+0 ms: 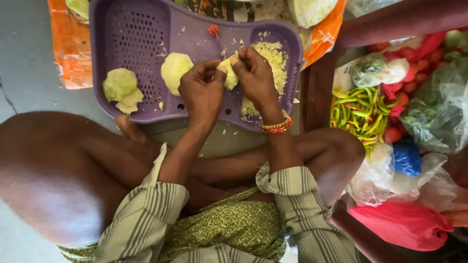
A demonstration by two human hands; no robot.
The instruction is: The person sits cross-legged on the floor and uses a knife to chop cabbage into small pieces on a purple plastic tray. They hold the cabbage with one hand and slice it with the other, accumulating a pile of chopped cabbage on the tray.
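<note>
Count of items, head view.
Hands: 2, left hand [202, 92] and right hand [256, 78]. Purple tray [126, 29]: 1. Cabbage pieces: 3, one held [228, 75], two loose [175, 70] [121, 87]. Shredded cabbage pile [273, 61]: 1. Bangles [277, 126]: count unclear.

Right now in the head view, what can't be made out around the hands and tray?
- Cabbage piece: mostly hidden by the fingers of the left hand and right hand.
- Any blade: cannot tell; the hands cover that spot.
- Purple tray: far rim cut by the top edge.
- Small red thing: too small to identify.
- Bags at right: contents partly blurred by plastic.
</note>
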